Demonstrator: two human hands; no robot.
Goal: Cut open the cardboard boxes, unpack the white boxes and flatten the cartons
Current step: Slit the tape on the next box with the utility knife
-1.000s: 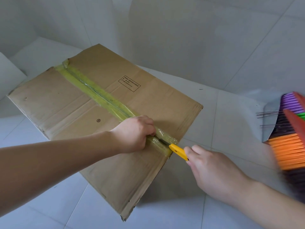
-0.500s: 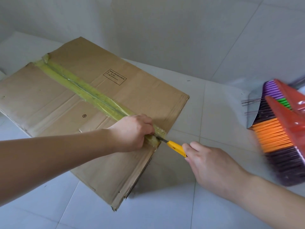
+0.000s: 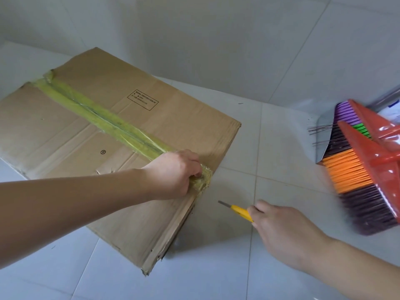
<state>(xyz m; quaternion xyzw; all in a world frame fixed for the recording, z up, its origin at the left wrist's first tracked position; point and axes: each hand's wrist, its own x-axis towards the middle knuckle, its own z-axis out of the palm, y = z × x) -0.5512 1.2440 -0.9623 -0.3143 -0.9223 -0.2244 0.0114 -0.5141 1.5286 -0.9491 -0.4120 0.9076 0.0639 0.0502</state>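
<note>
Left hand [image 3: 173, 174] curled, pinching tape [image 3: 104, 118] end at box [image 3: 179, 118] edge. Right hand [image 3: 281, 230] grips cutter [image 3: 239, 212], blade clear of box. Advice: shallow blade along seam, left hand off line.

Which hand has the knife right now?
The right hand grips the yellow knife, blade clear of the cardboard box; the left hand rests curled on the yellow tape.

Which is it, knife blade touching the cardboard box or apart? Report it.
Apart. The head view shows bare floor tile between the blade of the yellow knife and the edge of the cardboard box; the right hand holds the knife clear.
</note>
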